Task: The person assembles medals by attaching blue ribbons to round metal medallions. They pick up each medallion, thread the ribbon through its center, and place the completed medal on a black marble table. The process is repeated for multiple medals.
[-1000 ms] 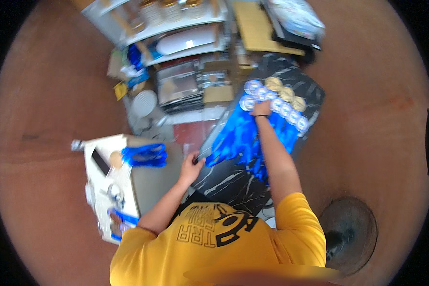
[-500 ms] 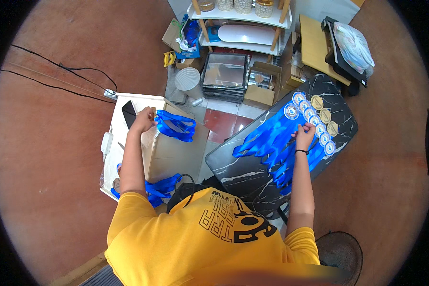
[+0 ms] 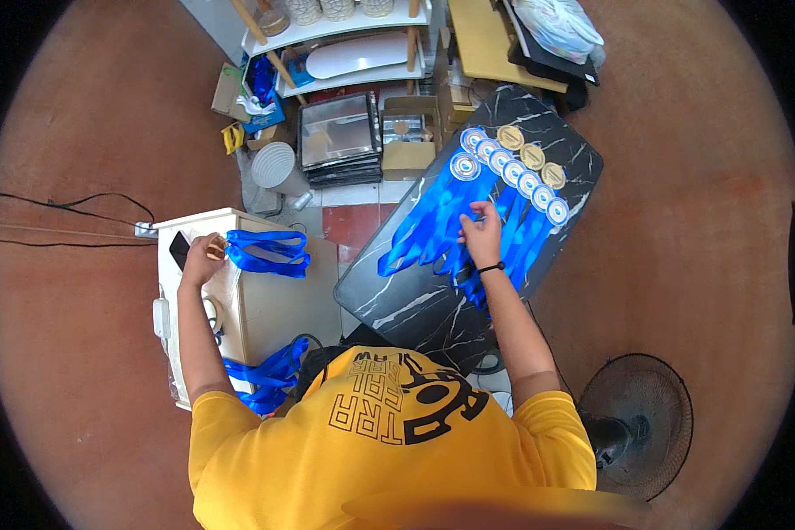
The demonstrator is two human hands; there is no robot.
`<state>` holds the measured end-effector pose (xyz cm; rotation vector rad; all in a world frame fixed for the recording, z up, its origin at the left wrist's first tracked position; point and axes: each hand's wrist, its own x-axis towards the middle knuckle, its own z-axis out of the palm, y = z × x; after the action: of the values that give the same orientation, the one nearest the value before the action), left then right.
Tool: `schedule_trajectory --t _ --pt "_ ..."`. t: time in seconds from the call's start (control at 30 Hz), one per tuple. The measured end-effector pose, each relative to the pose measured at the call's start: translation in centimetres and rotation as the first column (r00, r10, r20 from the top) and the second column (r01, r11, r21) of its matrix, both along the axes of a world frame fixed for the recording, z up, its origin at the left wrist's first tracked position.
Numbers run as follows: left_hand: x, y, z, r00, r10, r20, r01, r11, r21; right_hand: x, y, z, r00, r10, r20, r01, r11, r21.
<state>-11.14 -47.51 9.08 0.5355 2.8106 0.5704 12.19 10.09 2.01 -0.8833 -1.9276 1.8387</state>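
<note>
Left hand (image 3: 203,260), right hand (image 3: 481,238) well apart

Seemingly a small workroom: blue-ribboned medals (image 3: 512,172) lie in rows on a marble-patterned desk (image 3: 415,325); left of the desk stand loaded shelves (image 3: 362,32), stacked black-edged panels (image 3: 338,132), an open carton (image 3: 408,161).

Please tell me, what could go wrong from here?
The blue ribbons under the right hand overlap on the black table, so they might tangle if one is pulled.
The ribbon loops by the left hand hang over the edge of the cream cabinet, so they may slip.
The black phone lies close to that hand, which could knock it.
</note>
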Motion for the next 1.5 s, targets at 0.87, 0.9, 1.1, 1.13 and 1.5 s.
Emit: schedule_trajectory --t 0.87,0.9,1.1,1.13,1.5 --pt "21.0 31.3 4.3 0.441 -0.309 0.843 -0.816 0.252 0.520 4.8 -11.4 9.4 0.906 0.392 -0.160 -0.405 0.692 -0.598" --pt "21.4 31.4 4.0 0.427 -0.342 0.837 -0.819 0.245 0.518 5.0 -10.8 9.6 0.916 0.376 -0.142 -0.384 0.715 -0.584" --pt "18.7 30.3 4.0 0.945 -0.263 0.197 0.035 0.679 0.733 7.0 -6.1 12.8 0.806 0.590 -0.043 -0.558 0.734 -0.386" --pt "18.0 30.3 4.4 0.894 -0.447 -0.013 0.346 0.673 0.654 7.3 -5.3 13.6 0.731 0.682 0.033 -0.626 0.689 -0.366" --pt "21.8 36.4 -1.2 0.887 -0.402 0.227 0.088 0.630 0.771 7.5 1.5 15.7 0.904 0.362 -0.227 -0.427 0.735 -0.527"
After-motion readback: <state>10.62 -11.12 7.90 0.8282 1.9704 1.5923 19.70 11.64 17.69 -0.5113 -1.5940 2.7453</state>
